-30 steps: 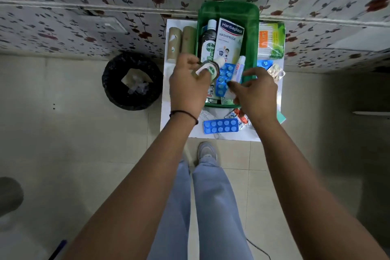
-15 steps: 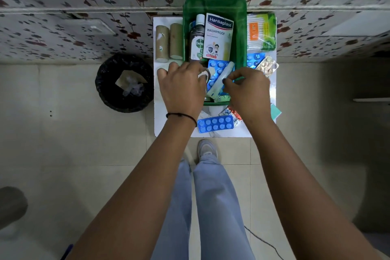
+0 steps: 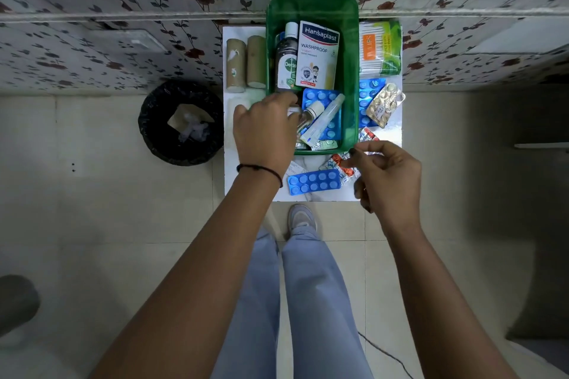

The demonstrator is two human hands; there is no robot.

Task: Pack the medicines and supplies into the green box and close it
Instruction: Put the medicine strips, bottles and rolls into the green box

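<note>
Curling my left hand (image 3: 265,129) around a small clear bottle (image 3: 307,117) inside the green box (image 3: 351,77), I hold my right hand (image 3: 386,174) loosely pinched, empty, above the orange blister strip (image 3: 345,167) just outside it.

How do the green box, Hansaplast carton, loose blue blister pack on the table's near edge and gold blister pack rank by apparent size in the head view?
1. green box
2. Hansaplast carton
3. blue blister pack
4. gold blister pack

The two packs look close; ranking unsure.
</note>
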